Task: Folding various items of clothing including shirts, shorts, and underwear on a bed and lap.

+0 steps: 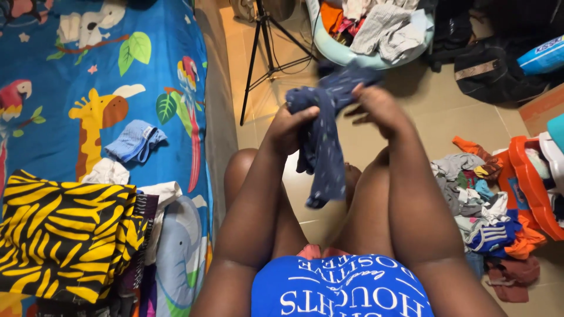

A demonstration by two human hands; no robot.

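Observation:
A small dark blue garment (325, 144) hangs in front of me, held up over my knees. My left hand (289, 126) grips its upper left edge. My right hand (377, 105) holds the upper right part, fingers closed on the cloth. The lower end of the garment dangles between my legs. To my left, a bed with a blue animal-print sheet (88, 76) carries a folded light blue piece (135, 141), a white piece (107, 172) and a yellow-and-black striped folded cloth (64, 235).
A pale green basin (343, 54) full of clothes stands ahead on the tiled floor, beside a black tripod (264, 53). A heap of mixed clothes (484, 211) and an orange basket (531, 188) lie at my right. Dark bags (493, 70) sit at the far right.

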